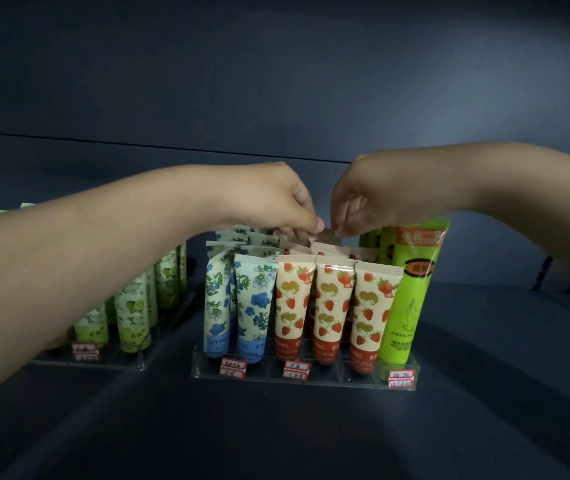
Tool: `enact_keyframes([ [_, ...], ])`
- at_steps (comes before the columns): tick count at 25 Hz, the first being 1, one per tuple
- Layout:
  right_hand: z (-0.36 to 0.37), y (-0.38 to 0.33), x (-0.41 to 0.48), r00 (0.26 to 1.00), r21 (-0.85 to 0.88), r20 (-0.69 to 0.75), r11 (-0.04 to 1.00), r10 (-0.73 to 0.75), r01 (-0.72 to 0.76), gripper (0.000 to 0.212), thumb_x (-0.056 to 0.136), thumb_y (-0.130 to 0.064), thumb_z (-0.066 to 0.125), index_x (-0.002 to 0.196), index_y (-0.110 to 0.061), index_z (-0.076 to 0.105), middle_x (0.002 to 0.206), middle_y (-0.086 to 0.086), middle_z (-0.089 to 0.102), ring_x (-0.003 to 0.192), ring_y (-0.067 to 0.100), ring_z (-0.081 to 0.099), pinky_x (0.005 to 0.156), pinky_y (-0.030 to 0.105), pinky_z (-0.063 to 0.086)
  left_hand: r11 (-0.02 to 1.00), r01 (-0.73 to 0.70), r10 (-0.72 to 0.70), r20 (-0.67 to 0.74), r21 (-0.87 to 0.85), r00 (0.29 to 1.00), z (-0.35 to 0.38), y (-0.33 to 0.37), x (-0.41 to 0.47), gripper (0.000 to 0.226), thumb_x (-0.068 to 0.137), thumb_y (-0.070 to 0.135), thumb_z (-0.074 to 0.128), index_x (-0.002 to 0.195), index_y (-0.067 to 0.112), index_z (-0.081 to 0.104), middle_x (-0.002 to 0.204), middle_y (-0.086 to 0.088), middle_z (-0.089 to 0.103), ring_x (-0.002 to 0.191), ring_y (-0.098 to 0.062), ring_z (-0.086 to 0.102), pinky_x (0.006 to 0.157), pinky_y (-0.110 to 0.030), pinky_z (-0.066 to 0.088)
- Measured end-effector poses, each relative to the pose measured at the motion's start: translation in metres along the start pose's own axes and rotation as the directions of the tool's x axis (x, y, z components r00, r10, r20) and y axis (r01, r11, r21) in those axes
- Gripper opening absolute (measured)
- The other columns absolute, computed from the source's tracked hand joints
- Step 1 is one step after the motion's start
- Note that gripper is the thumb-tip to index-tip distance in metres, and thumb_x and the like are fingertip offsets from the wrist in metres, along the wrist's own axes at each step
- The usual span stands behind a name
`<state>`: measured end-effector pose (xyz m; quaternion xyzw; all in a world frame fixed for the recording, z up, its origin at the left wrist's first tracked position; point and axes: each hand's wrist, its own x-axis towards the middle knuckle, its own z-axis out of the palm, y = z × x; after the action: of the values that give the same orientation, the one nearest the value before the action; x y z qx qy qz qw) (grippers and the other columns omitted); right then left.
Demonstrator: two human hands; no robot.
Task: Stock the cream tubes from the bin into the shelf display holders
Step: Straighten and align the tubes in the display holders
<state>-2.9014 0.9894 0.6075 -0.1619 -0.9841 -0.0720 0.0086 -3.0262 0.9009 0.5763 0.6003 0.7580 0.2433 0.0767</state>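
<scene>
Now both hands meet over the centre holder, mid-frame.

Left hand (269,199) and right hand (373,199) reach in from either side, fingertips almost touching, each pinching the crimped top edge of one strawberry tube (326,234) in a back row of the clear holder (306,377) (its body is hidden behind the front row). That tube stands upright, long axis vertical, crimp up, like its neighbours. The front row, counted, has two blue-flower tubes (252,306), three front strawberry tubes (332,306) and one tall green tube (411,299) at the right end; those behind overlap too much to count. Dark shelf (276,438) lies open along the lower frame before the holder's front edge. A gap separates it from a second holder (120,364) of leaf-print tubes (133,313) at left.
</scene>
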Motion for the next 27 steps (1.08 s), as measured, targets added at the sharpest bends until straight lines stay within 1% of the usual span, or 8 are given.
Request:
enact_keyframes([
  [3, -0.002, -0.001, 0.002, 1.0, 0.037, -0.014, 0.999, -0.028, 0.029, 0.015, 0.084, -0.028, 0.065, 0.095, -0.02, 0.072, 0.081, -0.018, 0.067, 0.079, -0.002, 0.061, 0.072, 0.014, 0.046, 0.998, -0.014, 0.015, -0.008, 0.064, 1.0, -0.008, -0.006, -0.004, 0.017, 0.082, 0.033, 0.066, 0.088, 0.021, 0.075, 0.089, 0.008, 0.073, 0.088, -0.006, 0.064, 0.087, -0.024, 0.045],
  [6, 0.001, -0.003, 0.007, 0.999, 0.035, 0.033, 0.999, -0.032, 0.03, 0.012, 0.082, -0.027, 0.069, 0.092, -0.021, 0.073, 0.083, -0.016, 0.068, 0.076, -0.005, 0.059, 0.069, 0.011, 0.045, 0.992, -0.053, 0.049, 0.033, 0.116, 0.998, -0.011, -0.009, -0.005, 0.01, 0.079, 0.031, 0.07, 0.085, 0.026, 0.075, 0.077, 0.024, 0.069, 0.076, 0.006, 0.061, 0.079, -0.019, 0.044],
  [8, 0.005, -0.004, 0.009, 0.999, 0.027, 0.045, 0.999, -0.029, 0.027, 0.01, 0.08, -0.027, 0.071, 0.089, -0.021, 0.072, 0.08, -0.015, 0.067, 0.069, -0.004, 0.057, 0.064, 0.011, 0.043, 0.989, -0.079, 0.073, 0.045, 0.127, 0.996, -0.01, -0.01, -0.004, 0.006, 0.077, 0.029, 0.072, 0.082, 0.026, 0.075, 0.067, 0.028, 0.066, 0.067, 0.011, 0.057, 0.077, -0.018, 0.044],
  [11, 0.01, -0.007, 0.012, 0.999, 0.011, 0.043, 1.0, -0.024, 0.024, 0.007, 0.079, -0.026, 0.072, 0.085, -0.022, 0.069, 0.075, -0.015, 0.064, 0.063, -0.002, 0.053, 0.06, 0.012, 0.041, 0.983, -0.105, 0.099, 0.046, 0.15, 0.994, -0.007, -0.011, 0.0, 0.006, 0.075, 0.024, 0.075, 0.081, 0.023, 0.075, 0.06, 0.027, 0.064, 0.063, 0.014, 0.055, 0.071, -0.013, 0.043],
  [13, 0.012, -0.008, 0.013, 0.999, 0.005, 0.028, 0.999, -0.036, 0.035, 0.006, 0.08, -0.025, 0.071, 0.085, -0.022, 0.069, 0.069, -0.017, 0.06, 0.058, -0.004, 0.053, 0.052, 0.007, 0.038, 0.978, -0.117, 0.112, 0.042, 0.175, 0.993, -0.007, -0.012, 0.001, 0.004, 0.076, 0.022, 0.074, 0.079, 0.023, 0.075, 0.059, 0.026, 0.064, 0.063, 0.013, 0.055, 0.068, -0.014, 0.044],
  [15, 0.012, -0.009, 0.014, 0.999, 0.004, 0.011, 0.999, -0.043, 0.043, 0.006, 0.081, -0.024, 0.07, 0.085, -0.021, 0.07, 0.065, -0.018, 0.057, 0.055, -0.007, 0.052, 0.051, 0.003, 0.036, 0.975, -0.119, 0.114, 0.036, 0.188, 0.993, -0.007, -0.012, 0.001, 0.003, 0.077, 0.021, 0.074, 0.076, 0.024, 0.074, 0.06, 0.026, 0.064, 0.064, 0.011, 0.055, 0.069, -0.017, 0.043],
  [23, 0.012, -0.011, 0.016, 0.998, -0.019, -0.005, 0.998, -0.06, 0.06, 0.008, 0.085, -0.024, 0.066, 0.088, -0.019, 0.071, 0.066, -0.02, 0.054, 0.06, -0.002, 0.05, 0.052, 0.001, 0.035, 0.973, -0.1, 0.094, 0.037, 0.21, 0.995, -0.01, -0.017, 0.0, 0.008, 0.078, 0.024, 0.073, 0.071, 0.027, 0.07, 0.053, 0.026, 0.061, 0.057, 0.013, 0.053, 0.056, -0.006, 0.037],
  [27, 0.012, -0.012, 0.015, 0.997, -0.041, -0.015, 0.997, -0.07, 0.069, 0.008, 0.085, -0.025, 0.066, 0.089, -0.019, 0.07, 0.065, -0.021, 0.053, 0.06, -0.002, 0.049, 0.049, 0.005, 0.036, 0.961, -0.092, 0.09, 0.02, 0.261, 0.996, -0.009, -0.017, 0.001, 0.01, 0.078, 0.027, 0.072, 0.07, 0.03, 0.068, 0.06, 0.021, 0.062, 0.058, 0.008, 0.054, 0.053, -0.005, 0.036],
])
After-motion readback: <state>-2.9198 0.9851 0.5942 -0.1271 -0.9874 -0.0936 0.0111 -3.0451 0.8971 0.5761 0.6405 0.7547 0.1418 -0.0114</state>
